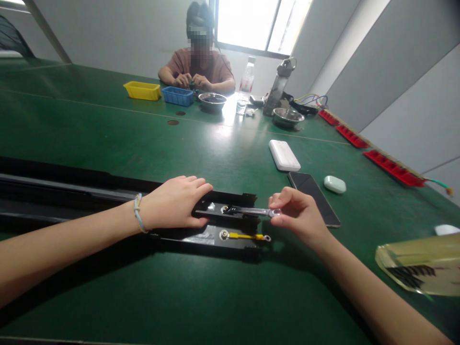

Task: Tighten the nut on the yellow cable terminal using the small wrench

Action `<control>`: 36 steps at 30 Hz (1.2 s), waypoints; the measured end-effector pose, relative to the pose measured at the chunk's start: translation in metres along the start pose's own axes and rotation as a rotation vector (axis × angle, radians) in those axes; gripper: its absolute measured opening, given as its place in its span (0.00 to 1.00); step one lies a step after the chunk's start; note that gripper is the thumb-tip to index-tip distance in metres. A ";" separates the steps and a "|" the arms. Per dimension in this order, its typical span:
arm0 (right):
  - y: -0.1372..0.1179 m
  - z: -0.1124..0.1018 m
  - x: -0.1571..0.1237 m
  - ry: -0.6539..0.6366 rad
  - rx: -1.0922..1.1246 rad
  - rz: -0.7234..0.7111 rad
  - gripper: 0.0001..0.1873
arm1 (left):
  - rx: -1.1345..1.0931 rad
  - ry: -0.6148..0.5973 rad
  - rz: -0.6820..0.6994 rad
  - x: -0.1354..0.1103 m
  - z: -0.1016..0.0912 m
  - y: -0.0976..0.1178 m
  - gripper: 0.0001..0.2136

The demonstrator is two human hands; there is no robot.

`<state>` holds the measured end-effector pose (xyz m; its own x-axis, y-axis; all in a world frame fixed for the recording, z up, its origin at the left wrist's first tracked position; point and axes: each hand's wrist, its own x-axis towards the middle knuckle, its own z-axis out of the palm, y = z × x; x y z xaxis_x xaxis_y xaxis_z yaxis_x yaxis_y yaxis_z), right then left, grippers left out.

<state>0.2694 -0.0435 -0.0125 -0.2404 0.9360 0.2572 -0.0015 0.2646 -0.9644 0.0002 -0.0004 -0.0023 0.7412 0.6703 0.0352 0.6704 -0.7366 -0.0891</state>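
Your left hand (176,201) clasps the black rail (196,235) from above. Your right hand (298,213) pinches one end of the wrench (251,211), which lies between your hands, its other end at a nut (225,209) on the rail.

Room: a small assembly workshop is suggested, pale-walled and lit by a far window (247,24).
Tabletop (108,297): a broad green work surface is shared with a far person (219,67), by whom a small dark object is handled.
Metalwork: a long black channel (215,249) with a bolted yellow lead (246,236) is laid near left; a wrench (249,211) is held at its end.
Bins: a yellow tray (143,92), a blue tray (178,97) and steel bowls (212,106) are set out far.
Right edge: red slotted strips (393,168) are lined up, coloured wires (436,183) attached.
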 end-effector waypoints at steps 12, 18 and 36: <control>0.012 -0.016 0.011 0.160 -0.164 0.093 0.10 | -0.015 -0.010 0.002 0.001 -0.002 0.001 0.25; 0.016 -0.019 0.012 0.164 -0.171 0.114 0.12 | -0.017 -0.013 -0.002 0.002 -0.003 0.002 0.25; -0.009 0.006 -0.005 0.019 -0.197 -0.063 0.15 | -0.022 -0.008 -0.003 0.000 -0.002 0.000 0.23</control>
<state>0.2645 -0.0523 -0.0056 -0.2277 0.9198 0.3194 0.1742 0.3612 -0.9161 0.0008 -0.0006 0.0001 0.7390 0.6731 0.0270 0.6732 -0.7364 -0.0673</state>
